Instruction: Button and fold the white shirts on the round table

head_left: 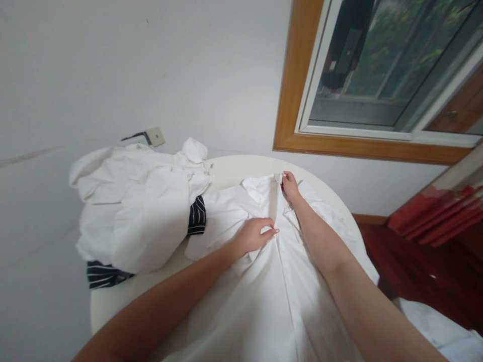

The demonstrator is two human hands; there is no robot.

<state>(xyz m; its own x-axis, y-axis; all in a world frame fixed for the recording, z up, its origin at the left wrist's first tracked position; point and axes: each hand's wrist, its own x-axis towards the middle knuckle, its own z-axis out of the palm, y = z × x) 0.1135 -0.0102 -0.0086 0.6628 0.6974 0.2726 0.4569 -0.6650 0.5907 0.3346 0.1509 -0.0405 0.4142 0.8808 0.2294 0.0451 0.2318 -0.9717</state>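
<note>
Pinched along its placket by right hand near the collar and left hand lower down, a white shirt lies on a round table; even tension should keep it straight.

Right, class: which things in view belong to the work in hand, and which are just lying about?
In the work:
white garment, pinched along its front by the left hand and right hand
round table beneath it

Apparently just lying about:
heap of white cloth with black striped parts, untouched
pale cloth at lower right
</note>
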